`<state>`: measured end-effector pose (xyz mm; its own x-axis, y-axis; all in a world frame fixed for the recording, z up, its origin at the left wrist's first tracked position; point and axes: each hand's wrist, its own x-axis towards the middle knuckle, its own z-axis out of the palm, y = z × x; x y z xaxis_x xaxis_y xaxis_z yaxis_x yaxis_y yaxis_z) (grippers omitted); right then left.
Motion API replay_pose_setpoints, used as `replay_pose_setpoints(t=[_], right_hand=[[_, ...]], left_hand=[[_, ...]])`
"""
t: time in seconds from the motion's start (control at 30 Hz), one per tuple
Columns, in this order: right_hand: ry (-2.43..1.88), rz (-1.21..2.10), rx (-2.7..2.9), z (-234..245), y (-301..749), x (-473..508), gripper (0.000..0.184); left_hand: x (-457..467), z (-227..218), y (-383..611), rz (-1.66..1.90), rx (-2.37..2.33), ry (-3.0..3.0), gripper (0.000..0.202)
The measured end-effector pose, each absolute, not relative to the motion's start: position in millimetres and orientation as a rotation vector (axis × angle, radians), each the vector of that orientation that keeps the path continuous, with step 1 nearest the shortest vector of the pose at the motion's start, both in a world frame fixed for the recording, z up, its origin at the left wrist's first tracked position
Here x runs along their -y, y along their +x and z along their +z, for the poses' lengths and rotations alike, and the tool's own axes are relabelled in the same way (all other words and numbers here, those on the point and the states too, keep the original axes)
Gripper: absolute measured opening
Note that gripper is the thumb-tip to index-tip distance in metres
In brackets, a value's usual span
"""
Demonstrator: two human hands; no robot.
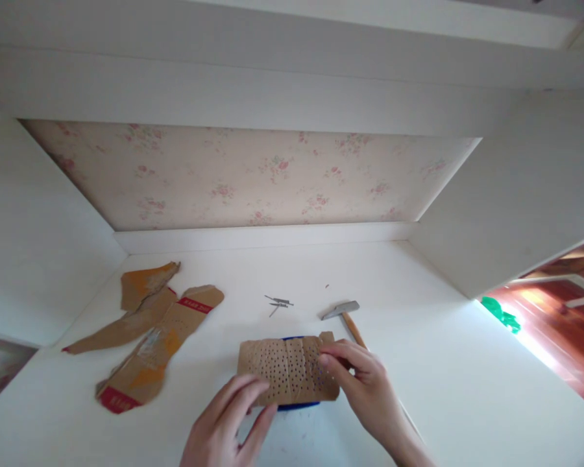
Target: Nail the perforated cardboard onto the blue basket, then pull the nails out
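Note:
A piece of brown cardboard (288, 373) punched with many small holes lies before me, a blue thing (299, 407) showing beneath its edges. Over its lower left corner is my left hand (231, 415), thumb and fingers curved but apart, the fingertips at the cardboard. My right hand (363, 383) has thumb and forefinger pinched together on the cardboard's right part; whatever is between them is too small to make out. Just beyond that hand lies a hammer (340, 311) with a wooden handle, partly hidden by the hand. Several nails (279, 303) rest in a loose pile behind the cardboard.
Torn cardboard scraps (163, 344) with red and orange print lie on the left of the white tabletop (467, 383). White side panels and a flowered back wall (282, 175) enclose the table. A green object (501, 314) shows below, past the right edge.

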<state>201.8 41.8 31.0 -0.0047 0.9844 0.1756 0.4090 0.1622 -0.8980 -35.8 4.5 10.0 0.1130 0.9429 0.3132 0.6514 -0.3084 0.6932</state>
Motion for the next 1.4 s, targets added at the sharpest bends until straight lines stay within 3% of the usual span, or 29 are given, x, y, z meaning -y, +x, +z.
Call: replay_pose_setpoints(t=[0.2, 0.3, 0.47, 0.7, 1.1, 1.4], right_hand=[[-1.231, 0.805, 1.691, 54, 184, -42, 0.012], [-1.236, 0.835, 1.708, 53, 184, -38, 0.012], [-1.471, 0.806, 1.488, 25, 208, -31, 0.033], [-1.854, 0.68, 1.313, -34, 263, -13, 0.045], [-2.147, 0.398, 1.614, -73, 284, -4, 0.045], [-2.178, 0.599, 1.569, -62, 278, -14, 0.036]], left_hand=[[-49, 45, 3, 0.881, -1.265, 2.213, 0.013], [-56, 51, 13, 0.813, -1.191, 2.154, 0.027], [-72, 44, 6, 0.785, -1.142, 1.993, 0.017], [-88, 33, 2, 0.745, -1.266, 1.813, 0.017], [-86, 24, 13, 0.69, -1.369, 2.057, 0.013], [-82, 22, 18, 0.694, -1.327, 2.178, 0.012]])
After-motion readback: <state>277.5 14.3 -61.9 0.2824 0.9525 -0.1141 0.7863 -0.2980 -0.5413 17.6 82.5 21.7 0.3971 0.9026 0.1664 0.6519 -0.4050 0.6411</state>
